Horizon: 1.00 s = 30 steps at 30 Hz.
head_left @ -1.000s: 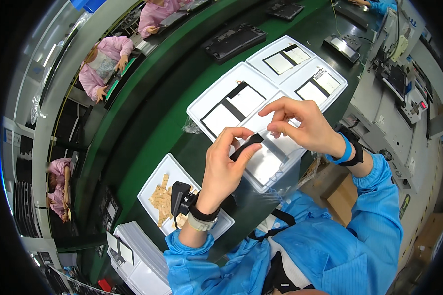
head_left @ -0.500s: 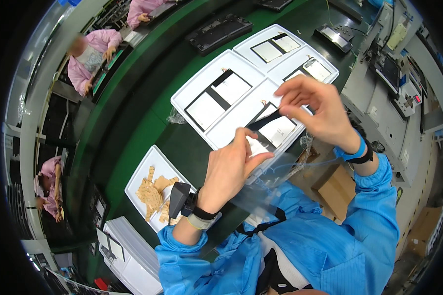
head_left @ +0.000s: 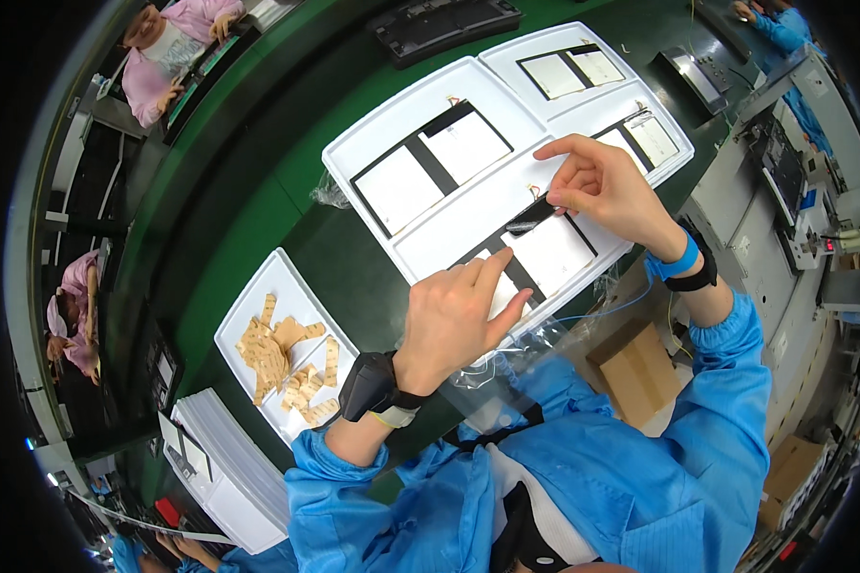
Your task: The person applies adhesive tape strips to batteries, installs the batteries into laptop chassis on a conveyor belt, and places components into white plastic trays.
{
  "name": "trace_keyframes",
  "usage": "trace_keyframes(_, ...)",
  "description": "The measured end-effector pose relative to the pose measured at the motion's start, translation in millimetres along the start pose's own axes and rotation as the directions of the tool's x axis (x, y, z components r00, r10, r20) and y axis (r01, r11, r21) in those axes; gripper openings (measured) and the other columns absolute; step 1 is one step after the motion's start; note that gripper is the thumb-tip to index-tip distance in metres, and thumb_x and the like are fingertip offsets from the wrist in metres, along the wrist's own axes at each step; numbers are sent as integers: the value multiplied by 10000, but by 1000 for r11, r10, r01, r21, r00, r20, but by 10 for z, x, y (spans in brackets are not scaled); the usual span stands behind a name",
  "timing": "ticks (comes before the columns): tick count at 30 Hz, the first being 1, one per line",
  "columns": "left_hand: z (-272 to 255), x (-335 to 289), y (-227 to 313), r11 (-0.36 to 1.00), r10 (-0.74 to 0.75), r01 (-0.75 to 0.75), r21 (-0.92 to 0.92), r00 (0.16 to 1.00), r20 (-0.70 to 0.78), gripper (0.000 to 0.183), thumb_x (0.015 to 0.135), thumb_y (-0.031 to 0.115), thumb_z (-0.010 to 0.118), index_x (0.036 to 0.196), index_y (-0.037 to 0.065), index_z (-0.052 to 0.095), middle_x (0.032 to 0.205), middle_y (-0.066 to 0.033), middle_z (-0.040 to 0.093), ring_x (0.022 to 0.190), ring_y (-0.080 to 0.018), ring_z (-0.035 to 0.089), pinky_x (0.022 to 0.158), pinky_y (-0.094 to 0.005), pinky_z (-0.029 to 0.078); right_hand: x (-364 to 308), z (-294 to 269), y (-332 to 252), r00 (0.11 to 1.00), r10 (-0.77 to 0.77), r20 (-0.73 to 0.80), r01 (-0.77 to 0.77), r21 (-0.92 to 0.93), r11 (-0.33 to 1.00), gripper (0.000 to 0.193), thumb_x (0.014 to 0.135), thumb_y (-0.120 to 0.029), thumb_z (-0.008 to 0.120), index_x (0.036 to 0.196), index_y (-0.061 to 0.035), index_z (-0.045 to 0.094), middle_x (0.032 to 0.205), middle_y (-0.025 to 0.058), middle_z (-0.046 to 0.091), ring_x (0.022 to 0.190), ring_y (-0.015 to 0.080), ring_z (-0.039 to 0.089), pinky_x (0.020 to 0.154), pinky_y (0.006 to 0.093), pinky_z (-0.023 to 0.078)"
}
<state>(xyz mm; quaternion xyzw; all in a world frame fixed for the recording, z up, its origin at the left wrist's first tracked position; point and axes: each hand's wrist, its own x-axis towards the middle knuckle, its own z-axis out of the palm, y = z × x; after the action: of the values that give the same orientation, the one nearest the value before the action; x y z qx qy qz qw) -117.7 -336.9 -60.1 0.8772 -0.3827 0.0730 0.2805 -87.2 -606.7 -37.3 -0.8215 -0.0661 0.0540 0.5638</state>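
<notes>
- Head view: likely laying black strip [head_left: 533, 217] along upper end of near white-and-black pack [head_left: 552, 256], in four-compartment tray [head_left: 440, 250].
- Right hand [head_left: 597, 186]: narrow grip, pinching strip's end at fingertips.
- Left hand [head_left: 463, 306]: thumb wide of fingers, over pack's left part, pinching nothing visible.
- Next move: seems to call for keeping strip straight, pressing flat.
- Counts: one strip, one such tray, four packs [head_left: 465, 148] inside; tan strips [head_left: 268, 353] heaped in one small tray [head_left: 291, 279], uncountable.
</notes>
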Motion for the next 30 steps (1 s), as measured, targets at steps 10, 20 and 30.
trace_keyframes(10,-30,57,34,1000,-27,26,15,998,49,667,881,328,771,1443,34,564,703,-80,641,569,-250,640,541,-358,501,12,66,55,997,-43,-59,43,-5,999,388,897,26,756,1267,-13,647,843,73,737,785,123,734,710,248,577)
trace_keyframes(20,-5,93,89,986,21,-41,164,992,123,608,937,362,702,1412,-5,609,682,-54,534,551,-195,586,518,-335,485,49,48,-117,999,27,-45,-40,-335,941,494,813,-101,880,1245,-15,657,852,61,708,675,88,665,680,218,550)
trace_keyframes(30,-6,25,117,990,5,-21,136,993,121,600,905,336,740,1397,21,607,740,-100,647,605,-272,662,555,-383,521,-434,263,8,875,-405,265,468,-679,566,426,947,-293,722,1364,-213,686,1650,162,379,1576,403,231,1259,561,261)
